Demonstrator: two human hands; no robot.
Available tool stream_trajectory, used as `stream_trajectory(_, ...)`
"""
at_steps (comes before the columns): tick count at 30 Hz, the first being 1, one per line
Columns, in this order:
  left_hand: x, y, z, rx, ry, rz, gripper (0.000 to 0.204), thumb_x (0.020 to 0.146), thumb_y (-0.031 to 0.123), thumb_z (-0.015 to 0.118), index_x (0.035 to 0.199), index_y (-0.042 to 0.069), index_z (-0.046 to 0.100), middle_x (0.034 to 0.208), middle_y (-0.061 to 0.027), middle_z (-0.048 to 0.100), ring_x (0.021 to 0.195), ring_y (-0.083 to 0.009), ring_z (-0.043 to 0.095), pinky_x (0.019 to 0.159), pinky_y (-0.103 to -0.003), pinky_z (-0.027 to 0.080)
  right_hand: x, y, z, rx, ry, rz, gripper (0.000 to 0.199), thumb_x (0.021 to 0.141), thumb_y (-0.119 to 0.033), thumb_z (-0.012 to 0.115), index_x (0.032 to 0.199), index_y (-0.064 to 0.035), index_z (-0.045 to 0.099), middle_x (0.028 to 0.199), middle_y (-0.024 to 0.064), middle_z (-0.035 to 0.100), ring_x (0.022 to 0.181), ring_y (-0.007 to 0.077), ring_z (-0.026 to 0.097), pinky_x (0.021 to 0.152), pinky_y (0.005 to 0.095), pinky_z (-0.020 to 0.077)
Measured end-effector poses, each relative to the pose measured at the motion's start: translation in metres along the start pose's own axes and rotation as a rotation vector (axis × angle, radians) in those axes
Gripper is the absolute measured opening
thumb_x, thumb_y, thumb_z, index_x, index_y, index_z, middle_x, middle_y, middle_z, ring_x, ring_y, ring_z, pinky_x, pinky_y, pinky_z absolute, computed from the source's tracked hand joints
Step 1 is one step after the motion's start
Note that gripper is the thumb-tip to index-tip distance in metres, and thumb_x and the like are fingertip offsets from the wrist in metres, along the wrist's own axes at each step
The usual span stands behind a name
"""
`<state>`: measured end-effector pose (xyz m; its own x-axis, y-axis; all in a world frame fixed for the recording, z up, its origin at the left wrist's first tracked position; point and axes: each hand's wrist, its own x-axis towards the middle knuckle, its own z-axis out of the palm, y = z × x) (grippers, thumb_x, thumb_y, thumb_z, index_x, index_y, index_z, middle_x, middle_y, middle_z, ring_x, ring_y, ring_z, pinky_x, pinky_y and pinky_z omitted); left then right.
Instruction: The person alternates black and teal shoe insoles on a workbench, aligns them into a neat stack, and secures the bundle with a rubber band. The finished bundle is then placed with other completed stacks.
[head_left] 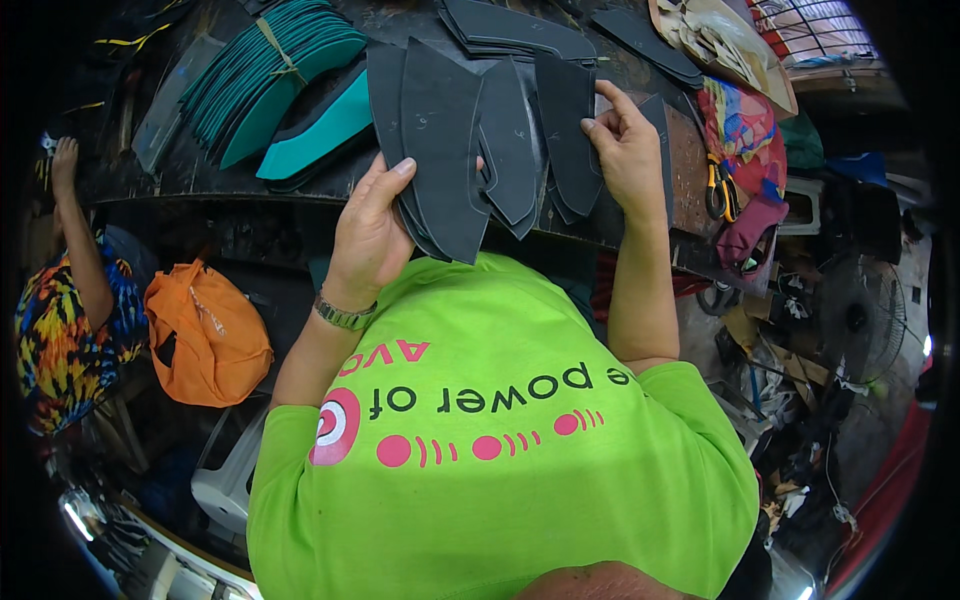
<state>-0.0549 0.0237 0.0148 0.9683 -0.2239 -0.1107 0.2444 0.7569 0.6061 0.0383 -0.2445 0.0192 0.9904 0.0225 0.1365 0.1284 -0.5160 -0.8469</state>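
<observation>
My left hand is closed on a small stack of black cut panels, thumb on top at their left edge. The panels are flat and curved, tapering to points, with thin pale outlines marked on them. My right hand pinches the right edge of another black panel between thumb and fingers. Between the two hands lie more black panels, partly overlapped by the held stack. All of them are at the near edge of the dark worktable.
On the left lie a tied bundle of teal-edged pieces and a loose teal piece. Yellow-handled scissors hang by a colourful cloth on the right. Another person's hand shows far left, above an orange bag.
</observation>
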Motion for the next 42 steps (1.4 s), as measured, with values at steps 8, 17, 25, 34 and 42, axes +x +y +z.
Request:
stream_trajectory(8,0.003,-0.007,-0.005,-0.051,0.062,-0.011,0.044,0.106,0.008,0.042,0.148,-0.005,0.035,0.142,-0.0248,0.053,0.129,-0.0373,0.057,0.109,-0.048,0.05,-0.003,-0.01,0.004,-0.189,-0.011,0.001,0.054,0.086,0.0,0.069,0.138,-0.0042,0.056,0.073,0.0121,0.062,0.064,0.0204,0.059,0.067,0.0334,0.0504)
stream_trajectory(17,0.004,-0.01,-0.009,-0.058,0.078,0.002,0.042,0.106,0.008,0.046,0.146,-0.003,0.041,0.14,-0.0189,0.057,0.125,-0.0274,0.061,0.108,-0.042,0.051,-0.004,-0.014,0.006,-0.32,0.006,-0.017,0.063,0.084,0.002,0.07,0.143,-0.0106,0.054,0.073,0.0072,0.057,0.066,0.0164,0.055,0.068,0.0313,0.0503)
stream_trajectory(25,0.002,-0.006,-0.016,-0.041,0.12,0.03,0.041,0.105,0.008,0.046,0.146,-0.001,0.043,0.139,-0.0157,0.058,0.125,-0.0242,0.061,0.107,-0.039,0.051,-0.005,-0.016,0.002,-0.19,0.04,-0.045,0.053,0.086,0.002,0.068,0.137,-0.0072,0.057,0.073,0.0107,0.06,0.065,0.0197,0.059,0.067,0.0329,0.0506)
stream_trajectory(34,-0.001,-0.006,-0.019,-0.087,0.123,0.058,0.04,0.105,0.007,0.049,0.144,0.0,0.045,0.136,-0.014,0.06,0.123,-0.0224,0.062,0.106,-0.037,0.052,-0.006,-0.016,0.005,0.036,0.03,-0.048,0.05,0.088,0.003,0.068,0.136,-0.0081,0.061,0.074,-0.0017,0.056,0.066,0.0057,0.05,0.061,0.0234,0.0452)
stream_trajectory(42,-0.001,-0.008,-0.02,-0.127,0.08,0.066,0.04,0.104,0.008,0.048,0.143,-0.001,0.045,0.136,-0.0146,0.06,0.123,-0.0231,0.062,0.106,-0.038,0.052,-0.011,-0.017,0.032,0.368,-0.176,0.005,0.051,0.09,0.007,0.066,0.138,-0.0072,0.058,0.083,-0.0033,0.059,0.069,0.001,0.05,0.059,0.0163,0.0393)
